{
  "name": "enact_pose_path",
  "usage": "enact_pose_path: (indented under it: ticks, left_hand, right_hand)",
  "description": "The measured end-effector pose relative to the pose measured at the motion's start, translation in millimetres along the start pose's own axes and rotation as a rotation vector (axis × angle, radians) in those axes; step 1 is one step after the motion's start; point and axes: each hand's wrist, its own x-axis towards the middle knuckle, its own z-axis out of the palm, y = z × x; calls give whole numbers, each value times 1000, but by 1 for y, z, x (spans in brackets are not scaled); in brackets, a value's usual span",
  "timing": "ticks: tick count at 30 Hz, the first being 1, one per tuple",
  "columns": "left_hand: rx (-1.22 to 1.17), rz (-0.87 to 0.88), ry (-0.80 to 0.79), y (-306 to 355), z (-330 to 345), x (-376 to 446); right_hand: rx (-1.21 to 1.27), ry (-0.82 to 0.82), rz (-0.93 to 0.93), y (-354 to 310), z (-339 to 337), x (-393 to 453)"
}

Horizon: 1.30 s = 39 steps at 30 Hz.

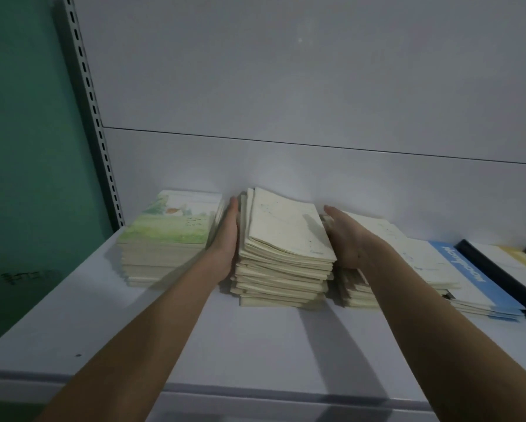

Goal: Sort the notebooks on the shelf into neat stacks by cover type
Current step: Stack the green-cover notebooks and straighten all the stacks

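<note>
White metal shelf [82, 315]: four paper stacks and two black-spined folders, left to right.

1. Stack of notebooks with green meadow covers [167, 239], at 9 o'clock of the centre stack.
2. Uneven centre stack of cream plain-cover notebooks [286, 254], top copies skewed. Left hand [226, 239], fingers straight, presses its left side; right hand [347, 239], fingers straight, presses its right side.
3. Lower cream stack [420, 263] at 3 o'clock, partly hidden by the right forearm.
4. Blue-and-white lettered notebooks [474, 278]; count unreadable.
5. Two black-spined folders [496, 269], cut off at the right edge.
</note>
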Motion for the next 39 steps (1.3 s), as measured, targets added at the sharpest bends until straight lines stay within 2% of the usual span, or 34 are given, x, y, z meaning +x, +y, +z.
enact_pose_path:
  ticks: [5, 9, 11, 15, 18, 21, 23, 27, 30, 32, 37, 39]
  left_hand:
    - [-15, -31, 24, -8, 0, 18]
    - [-30, -52, 35, -11, 1, 28]
    - [-11, -49, 37, -9, 1, 29]
    - [-55, 87, 30, -6, 7, 1]
    - [64, 210, -35, -23, -3, -26]
    - [337, 317, -136, -48, -22, -46]
    - [386, 382, -161, -54, -29, -49]
    - [408, 429, -98, -46, -23, -48]
    - [447, 463, -7, -48, -16, -41]
    - [464, 460, 42, -49, -13, -40]
    - [436, 432, -14, -50, -18, -45]
    - [440, 421, -15, -45, -22, -45]
  right_hand:
    - [36, 5, 52, 2, 1, 20]
    - [33, 102, -32, 10, 3, 29]
    - [53, 78, -17, 11, 3, 29]
    - [117, -53, -43, 13, -1, 11]
    - [57, -159, -138, 26, -6, -16]
    - [-193, -206, -324, 55, -12, -49]
    - [-271, -162, -518, 73, -7, -65]
    - [-372, 19, -732, 96, 3, -58]
    - [-453, 195, -761, 96, 9, -51]
    - [-452, 243, -767, 92, 12, -51]
    - [-416, 156, -750, 105, 8, -54]
    - [-458, 190, -737, 110, 6, -54]
